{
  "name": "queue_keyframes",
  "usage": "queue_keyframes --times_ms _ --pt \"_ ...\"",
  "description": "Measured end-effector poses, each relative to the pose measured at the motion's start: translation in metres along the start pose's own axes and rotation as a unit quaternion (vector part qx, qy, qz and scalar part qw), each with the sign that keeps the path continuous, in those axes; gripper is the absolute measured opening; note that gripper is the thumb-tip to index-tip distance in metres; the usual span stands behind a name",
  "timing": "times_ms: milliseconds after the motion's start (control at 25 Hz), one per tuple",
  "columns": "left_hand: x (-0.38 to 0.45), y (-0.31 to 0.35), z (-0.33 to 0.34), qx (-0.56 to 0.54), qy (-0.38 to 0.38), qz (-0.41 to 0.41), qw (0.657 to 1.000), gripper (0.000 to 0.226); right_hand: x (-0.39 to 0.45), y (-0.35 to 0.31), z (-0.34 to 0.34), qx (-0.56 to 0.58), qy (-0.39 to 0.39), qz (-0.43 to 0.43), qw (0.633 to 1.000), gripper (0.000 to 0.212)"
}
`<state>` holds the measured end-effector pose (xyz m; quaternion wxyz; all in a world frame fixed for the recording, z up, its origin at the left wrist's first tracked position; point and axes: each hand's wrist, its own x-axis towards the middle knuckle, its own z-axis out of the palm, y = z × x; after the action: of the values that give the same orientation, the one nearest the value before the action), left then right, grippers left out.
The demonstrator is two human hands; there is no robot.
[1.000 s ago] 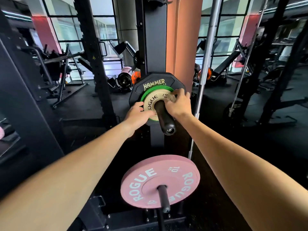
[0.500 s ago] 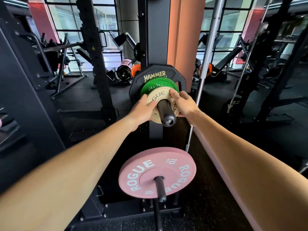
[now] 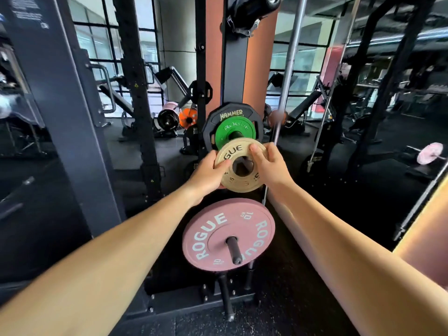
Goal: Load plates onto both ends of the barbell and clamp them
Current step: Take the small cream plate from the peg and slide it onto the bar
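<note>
You hold the small tan plate (image 3: 238, 167) in front of the storage rack, clear of its peg, with both hands pinching opposite edges. Your left hand (image 3: 208, 173) clamps the left rim, thumb on the face; your right hand (image 3: 270, 167) grips the right rim, fingers laid across the top. Holding it from both sides keeps the disc level, so its centre hole is open and easy to line up. Behind it the green plate (image 3: 234, 132) and the black plate (image 3: 231, 122) sit on the upper peg. Below, the pink plate (image 3: 228, 235) hangs on the lower peg (image 3: 234, 249). The barbell you must load cannot be picked out for certain here, so you likely need to carry the plate to it.
</note>
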<state>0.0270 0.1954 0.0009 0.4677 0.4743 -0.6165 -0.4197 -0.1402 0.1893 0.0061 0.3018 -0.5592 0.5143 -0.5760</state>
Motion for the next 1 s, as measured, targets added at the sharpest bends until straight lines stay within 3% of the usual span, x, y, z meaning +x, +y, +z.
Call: queue_keyframes --times_ms 240,480,760,1000 --pt "-0.131 0.027 -0.143 0.052 0.097 0.008 0.994 0.015 -0.098 -0.083 0.127 0.085 -0.083 -0.009 0.993 0.025" --pt "-0.260 0.062 -0.296 0.132 0.302 0.033 0.943 0.020 -0.200 -0.184 0.277 0.200 -0.236 -0.021 0.951 0.024" --pt "-0.354 0.062 -0.391 0.178 0.460 0.040 0.869 0.028 -0.282 -0.242 0.373 0.216 -0.368 -0.073 0.901 0.021" --pt "-0.347 0.054 -0.432 0.089 0.493 0.017 0.865 0.027 -0.281 -0.255 0.409 0.175 -0.367 -0.066 0.911 0.020"
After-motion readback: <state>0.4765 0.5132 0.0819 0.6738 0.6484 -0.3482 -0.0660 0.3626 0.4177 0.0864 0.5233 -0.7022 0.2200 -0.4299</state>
